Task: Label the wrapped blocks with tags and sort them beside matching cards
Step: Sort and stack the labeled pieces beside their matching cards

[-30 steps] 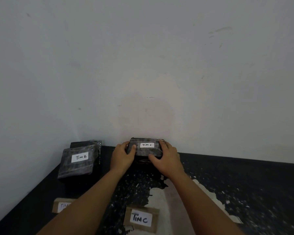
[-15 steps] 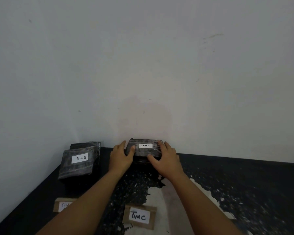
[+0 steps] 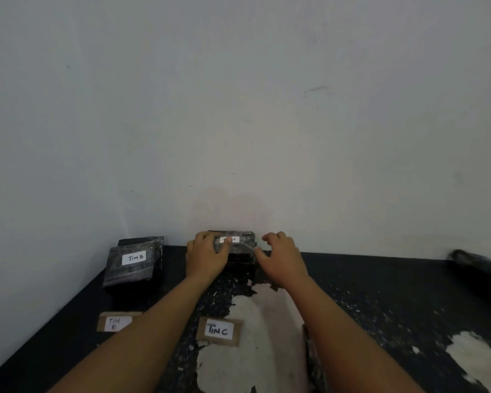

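Wrapped block (image 3: 238,246), dark and glossy with a small white tag (image 3: 229,239), sits against the wall (image 3: 238,109) on the black, paint-chipped table (image 3: 380,293). Left hand (image 3: 207,255) grips its left end; right hand (image 3: 284,258) hovers just beside it, fingers loosely spread, holding nothing.

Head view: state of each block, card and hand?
Tim C block: against the wall, tagged, tag partly covered by the thumb.
Tim B block: tagged, tilted on a dark stack.
Tim C card: flat, in front of its block.
Tim B card: flat, in front of its block.
Left hand: grips the Tim C block.
Right hand: off the block, fingers loosely curled.
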Available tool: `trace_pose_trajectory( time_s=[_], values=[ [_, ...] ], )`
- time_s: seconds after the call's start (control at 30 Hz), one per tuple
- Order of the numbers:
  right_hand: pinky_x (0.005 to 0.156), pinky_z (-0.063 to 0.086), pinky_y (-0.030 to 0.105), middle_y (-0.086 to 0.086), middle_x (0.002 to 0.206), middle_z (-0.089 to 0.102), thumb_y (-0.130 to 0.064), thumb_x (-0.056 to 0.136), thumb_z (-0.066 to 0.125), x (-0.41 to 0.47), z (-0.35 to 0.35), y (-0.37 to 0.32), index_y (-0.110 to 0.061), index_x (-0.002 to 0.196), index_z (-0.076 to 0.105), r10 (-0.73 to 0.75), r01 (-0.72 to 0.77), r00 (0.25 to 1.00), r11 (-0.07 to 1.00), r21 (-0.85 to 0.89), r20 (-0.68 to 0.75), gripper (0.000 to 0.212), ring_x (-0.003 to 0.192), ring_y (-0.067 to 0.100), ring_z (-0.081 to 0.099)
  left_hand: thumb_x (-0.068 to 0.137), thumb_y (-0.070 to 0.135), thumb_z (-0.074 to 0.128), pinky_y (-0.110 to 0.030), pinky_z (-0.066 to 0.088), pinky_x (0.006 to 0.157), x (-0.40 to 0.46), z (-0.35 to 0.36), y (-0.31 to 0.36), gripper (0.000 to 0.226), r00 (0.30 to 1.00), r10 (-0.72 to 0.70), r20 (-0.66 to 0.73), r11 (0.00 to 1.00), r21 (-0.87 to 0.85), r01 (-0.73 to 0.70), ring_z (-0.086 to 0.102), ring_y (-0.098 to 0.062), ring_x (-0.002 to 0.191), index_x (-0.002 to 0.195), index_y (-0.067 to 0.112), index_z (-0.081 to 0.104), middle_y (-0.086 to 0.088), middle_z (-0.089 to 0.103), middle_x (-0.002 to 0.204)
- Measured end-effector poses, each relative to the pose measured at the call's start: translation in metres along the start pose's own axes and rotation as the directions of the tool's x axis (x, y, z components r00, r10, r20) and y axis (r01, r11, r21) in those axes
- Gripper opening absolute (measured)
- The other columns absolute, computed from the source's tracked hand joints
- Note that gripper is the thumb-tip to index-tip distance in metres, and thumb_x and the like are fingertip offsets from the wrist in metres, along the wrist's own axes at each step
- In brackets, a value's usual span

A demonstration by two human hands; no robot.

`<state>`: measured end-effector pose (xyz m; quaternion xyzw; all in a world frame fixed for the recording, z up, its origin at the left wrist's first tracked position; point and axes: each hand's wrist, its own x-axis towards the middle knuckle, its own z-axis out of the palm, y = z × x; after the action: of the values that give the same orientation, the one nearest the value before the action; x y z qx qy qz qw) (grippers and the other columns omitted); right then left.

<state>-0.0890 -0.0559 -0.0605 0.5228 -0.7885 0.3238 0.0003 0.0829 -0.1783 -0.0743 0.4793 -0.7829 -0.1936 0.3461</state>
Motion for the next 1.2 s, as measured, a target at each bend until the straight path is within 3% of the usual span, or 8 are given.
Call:
trace_pose_trajectory(
  time_s=[0.17, 0.43, 0.57, 0.63, 0.83, 0.93, 1.07, 1.2],
  values=[
    [0.100, 0.059, 0.048, 0.003, 0.130, 0.071, -0.044, 0.107, 0.055, -0.027, -0.041, 0.013, -0.018, 0.138, 0.068, 0.046, -0.046, 0.999, 0.999, 0.011, -0.024, 0.043, 0.114, 0.023, 0.066, 0.099, 0.068, 0.055, -0.045, 0.059, 0.094, -0.032, -0.009, 0.036, 0.047, 0.994, 0.096, 0.055, 0.993, -0.079, -0.091, 0.067, -0.025, 0.107, 0.099, 0.025, 0.076, 0.000, 0.070, 0.109],
    [0.085, 0.062, 0.039, 0.002, 0.114, 0.074, -0.035, 0.105, 0.058, -0.083, -0.091, 0.043, -0.018, 0.127, 0.071, 0.108, -0.108, 0.994, 0.994, -0.005, -0.020, 0.031, 0.094, 0.021, 0.070, 0.105, 0.052, 0.062, -0.032, 0.055, 0.061, -0.087, 0.003, 0.089, 0.036, 0.951, 0.148, 0.272, 0.988, -0.079, -0.131, 0.069, -0.017, 0.076, 0.091, 0.020, 0.072, 0.001, 0.072, 0.084],
    [0.068, 0.062, 0.037, -0.002, 0.108, 0.071, -0.034, 0.103, 0.058, -0.110, -0.105, 0.063, -0.022, 0.118, 0.070, 0.149, -0.149, 0.989, 0.988, -0.035, -0.002, 0.023, 0.080, 0.017, 0.072, 0.103, 0.050, 0.066, -0.038, 0.059, 0.080, -0.113, 0.021, 0.101, 0.031, 0.912, 0.151, 0.382, 0.988, -0.063, -0.137, 0.071, -0.016, 0.084, 0.094, 0.022, 0.077, 0.005, 0.075, 0.089],
    [0.073, 0.063, 0.038, -0.002, 0.107, 0.071, -0.034, 0.102, 0.058, -0.122, -0.108, 0.074, -0.022, 0.115, 0.068, 0.181, -0.180, 0.983, 0.982, -0.050, 0.015, 0.020, 0.071, 0.016, 0.075, 0.100, 0.051, 0.068, -0.041, 0.061, 0.086, -0.124, 0.031, 0.100, 0.030, 0.902, 0.138, 0.408, 0.990, -0.044, -0.131, 0.072, -0.017, 0.089, 0.093, 0.023, 0.077, 0.004, 0.076, 0.092],
    [0.086, 0.059, 0.038, 0.002, 0.113, 0.068, -0.039, 0.101, 0.063, -0.154, -0.104, 0.107, -0.018, 0.115, 0.067, 0.299, -0.271, 0.947, 0.940, -0.207, 0.116, 0.025, 0.100, 0.025, 0.070, 0.101, 0.056, 0.064, -0.033, 0.050, 0.081, -0.161, 0.061, 0.096, 0.031, 0.858, 0.076, 0.507, 0.984, 0.100, -0.146, 0.066, -0.016, 0.096, 0.100, 0.026, 0.071, 0.006, 0.070, 0.102],
    [0.089, 0.057, 0.037, 0.005, 0.122, 0.070, -0.040, 0.100, 0.063, -0.166, -0.096, 0.123, -0.016, 0.122, 0.068, 0.357, -0.310, 0.918, 0.918, -0.247, 0.174, 0.034, 0.110, 0.027, 0.071, 0.102, 0.055, 0.062, -0.039, 0.055, 0.085, -0.174, 0.074, 0.096, 0.038, 0.840, 0.014, 0.542, 0.984, 0.143, -0.108, 0.067, -0.021, 0.098, 0.104, 0.018, 0.075, -0.002, 0.073, 0.105],
    [0.089, 0.060, 0.037, 0.006, 0.119, 0.074, -0.044, 0.101, 0.064, -0.174, -0.087, 0.133, -0.013, 0.120, 0.071, 0.383, -0.337, 0.902, 0.914, -0.227, 0.202, 0.037, 0.105, 0.027, 0.072, 0.101, 0.052, 0.064, -0.041, 0.057, 0.081, -0.184, 0.083, 0.097, 0.041, 0.849, -0.010, 0.528, 0.986, 0.144, -0.078, 0.070, -0.025, 0.089, 0.096, 0.014, 0.077, -0.011, 0.078, 0.102],
    [0.074, 0.057, 0.033, 0.008, 0.105, 0.076, -0.038, 0.101, 0.064, -0.176, -0.082, 0.132, -0.010, 0.109, 0.073, 0.396, -0.362, 0.892, 0.915, -0.180, 0.217, 0.030, 0.095, 0.027, 0.075, 0.103, 0.048, 0.064, -0.041, 0.058, 0.088, -0.192, 0.085, 0.101, 0.036, 0.858, 0.001, 0.513, 0.988, 0.132, -0.080, 0.071, -0.026, 0.101, 0.103, 0.013, 0.074, -0.009, 0.074, 0.106]
  ],
)
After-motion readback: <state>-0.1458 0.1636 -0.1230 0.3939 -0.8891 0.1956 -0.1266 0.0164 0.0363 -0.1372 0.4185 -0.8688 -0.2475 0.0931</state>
